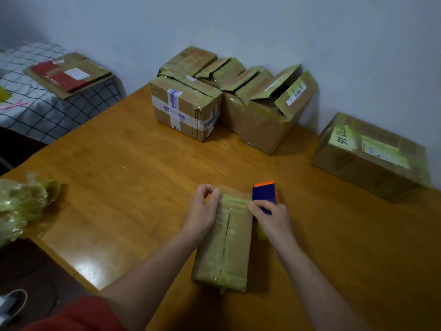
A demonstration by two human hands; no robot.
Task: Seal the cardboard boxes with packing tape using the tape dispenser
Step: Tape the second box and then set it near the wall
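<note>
While the left hand (202, 209) holds the box (230, 244), the right hand (274, 219) grips the tape dispenser (265, 193).

Handwritten 外 stands on the yellow-green label (343, 139) atop the box (353, 170) at the table's (119, 175) right edge; the character beside it is unclear. Blue tape print (175, 106) at the table's back is unreadable.

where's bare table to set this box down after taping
Widest bare wood: table centre, between the crumpled plastic, the blue-taped box and the left hand. Also right of the tape dispenser, before the labelled box. Crowded along the wall.
</note>
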